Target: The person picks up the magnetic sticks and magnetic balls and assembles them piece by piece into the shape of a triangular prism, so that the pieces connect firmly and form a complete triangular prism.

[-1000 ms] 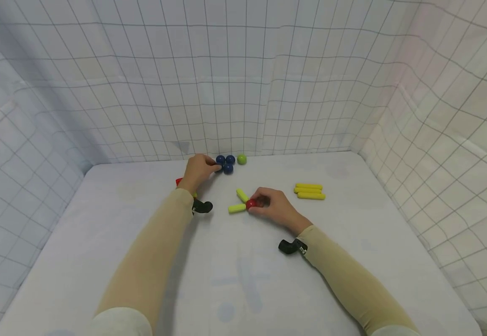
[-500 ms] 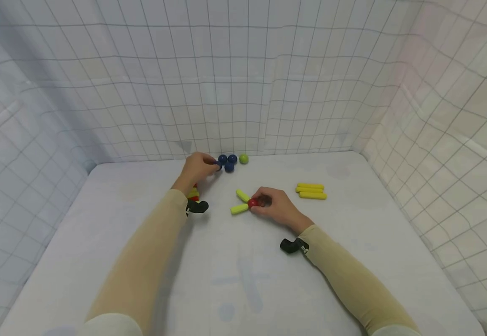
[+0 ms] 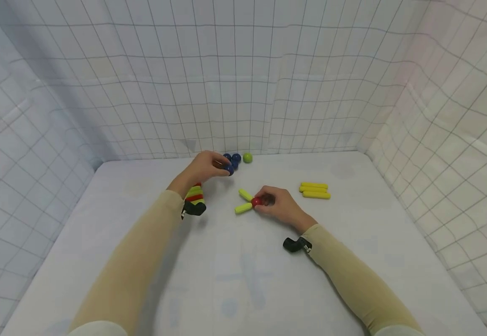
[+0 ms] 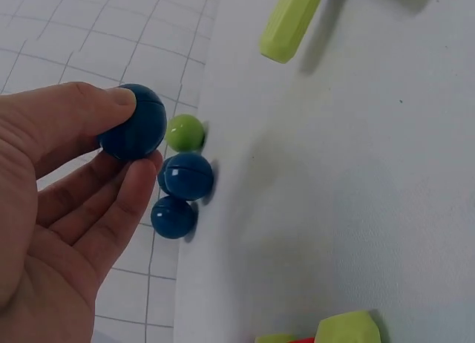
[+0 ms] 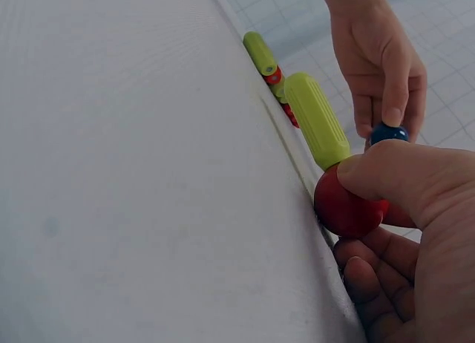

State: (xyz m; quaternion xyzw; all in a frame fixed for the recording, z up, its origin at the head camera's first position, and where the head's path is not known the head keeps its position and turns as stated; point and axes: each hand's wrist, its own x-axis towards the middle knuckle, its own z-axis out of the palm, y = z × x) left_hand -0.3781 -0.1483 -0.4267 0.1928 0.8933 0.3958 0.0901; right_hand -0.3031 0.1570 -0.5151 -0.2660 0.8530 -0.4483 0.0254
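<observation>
My left hand (image 3: 203, 167) pinches a dark blue ball (image 4: 133, 124) between thumb and fingers, lifted off the table at the back. Beyond it sit several more blue balls (image 4: 189, 176) in a cluster, with a green ball (image 3: 247, 157) beside them. At mid-table my right hand (image 3: 283, 205) grips a red ball (image 5: 349, 202). Two yellow-green rods (image 3: 243, 208) stick out from that ball in a V toward the left. The right palm hides part of the red ball.
Yellow rods (image 3: 315, 190) lie side by side to the right. Red and yellow-green pieces (image 3: 194, 195) lie in a row under the left wrist, partly hidden by it. A grid-patterned white cloth (image 3: 235, 84) hangs behind the white table (image 3: 331, 280).
My left hand has picked a blue ball up out of the cluster and drawn it slightly toward me. My right hand keeps its grip on the red ball with the rods.
</observation>
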